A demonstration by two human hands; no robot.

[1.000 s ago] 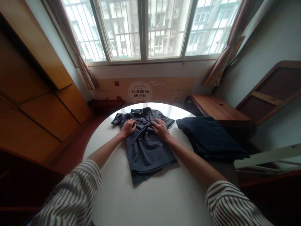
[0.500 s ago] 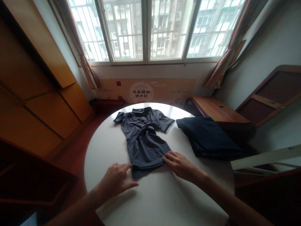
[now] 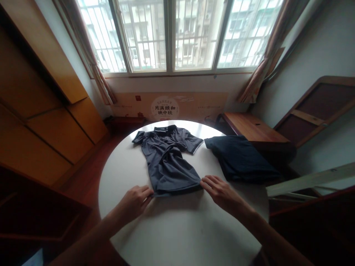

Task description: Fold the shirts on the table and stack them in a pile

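A dark grey polo shirt (image 3: 172,164) lies on the round white table (image 3: 119,177), its collar toward the window and its hem toward me. Creases run across the middle of the shirt, and its sleeves, edged with a thin white line, spread to both sides. At the hem's left corner, my left hand (image 3: 138,199) is closed in a pinch on the fabric. My right hand (image 3: 217,188) pinches the hem's right corner. Between the two hands the hem is stretched nearly straight.
Folded dark navy cloth (image 3: 241,159) lies at the table's right edge. Beyond it stands a wooden desk (image 3: 255,127), with a wooden-framed chair back (image 3: 313,107) to the right. Yellow-brown cabinets (image 3: 55,136) line the left side, and a barred window (image 3: 191,37) is ahead.
My left hand has closed from a spread thumb and fingers onto the hem corner. The loose flap below the hem is pulled straighter. My right hand has shifted slightly right, still gripping its corner.
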